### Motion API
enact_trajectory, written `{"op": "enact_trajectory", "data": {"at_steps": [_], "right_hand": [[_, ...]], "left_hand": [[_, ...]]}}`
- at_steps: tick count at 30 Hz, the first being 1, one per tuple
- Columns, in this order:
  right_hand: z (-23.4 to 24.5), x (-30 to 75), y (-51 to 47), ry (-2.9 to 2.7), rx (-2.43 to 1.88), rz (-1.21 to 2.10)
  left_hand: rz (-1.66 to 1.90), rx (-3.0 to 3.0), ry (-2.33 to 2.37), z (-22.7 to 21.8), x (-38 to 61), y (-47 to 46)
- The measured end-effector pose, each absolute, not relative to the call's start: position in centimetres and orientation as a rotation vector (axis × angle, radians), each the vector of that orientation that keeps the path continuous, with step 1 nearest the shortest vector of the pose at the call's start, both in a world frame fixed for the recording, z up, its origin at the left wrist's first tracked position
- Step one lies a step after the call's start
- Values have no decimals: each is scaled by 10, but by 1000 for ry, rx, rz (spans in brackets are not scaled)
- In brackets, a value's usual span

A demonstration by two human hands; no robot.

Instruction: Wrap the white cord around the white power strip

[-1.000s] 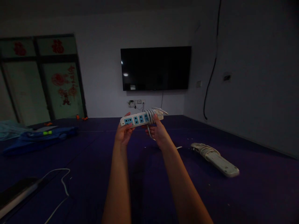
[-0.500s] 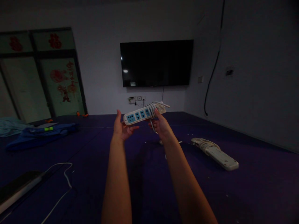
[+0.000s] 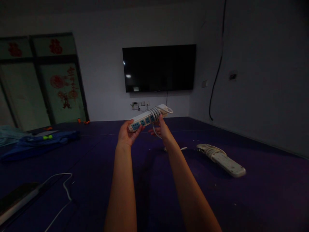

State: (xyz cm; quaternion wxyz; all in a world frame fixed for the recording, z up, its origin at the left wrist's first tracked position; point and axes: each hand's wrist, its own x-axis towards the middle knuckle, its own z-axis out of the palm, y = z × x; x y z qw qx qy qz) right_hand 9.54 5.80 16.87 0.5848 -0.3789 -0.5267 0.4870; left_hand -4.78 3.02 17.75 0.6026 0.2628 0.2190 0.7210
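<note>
A white power strip [image 3: 145, 122] with blue sockets is held up in front of me, slightly tilted, its right end higher. Its white cord [image 3: 155, 113] is wound round the right part, and a loop of it sticks out past that end. My left hand [image 3: 126, 134] is closed on the left end, thumb and fingers at the edges. At the wound cord, my right hand [image 3: 164, 129] grips the strip with the thumb on the coils; some fingers extend below, beside a hanging length of cord. Palm-side contact there is partly hidden.
Another power strip [image 3: 229, 163], wrapped in its cord, lies on the purple floor [image 3: 183, 193] at right. A dark flat device [image 3: 18, 196] with a white cable [image 3: 65, 185] is at left, near blue cloth [image 3: 60, 138]. A television [image 3: 159, 68] hangs ahead.
My left hand has closed on the strip's left end, where its fingers were spread before. The strip has turned so that more of its white side shows. My view has shifted slightly.
</note>
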Motion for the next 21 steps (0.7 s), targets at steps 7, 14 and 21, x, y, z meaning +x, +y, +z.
{"op": "enact_trajectory", "data": {"at_steps": [7, 14, 21], "right_hand": [[171, 94, 55, -1219, -916, 1178], [174, 97, 50, -1212, -937, 1197], [177, 94, 44, -1197, -875, 1277]], "left_hand": [[1705, 699, 461, 171, -51, 36], [1752, 742, 462, 172, -51, 34], [1835, 934, 471, 171, -51, 31]]}}
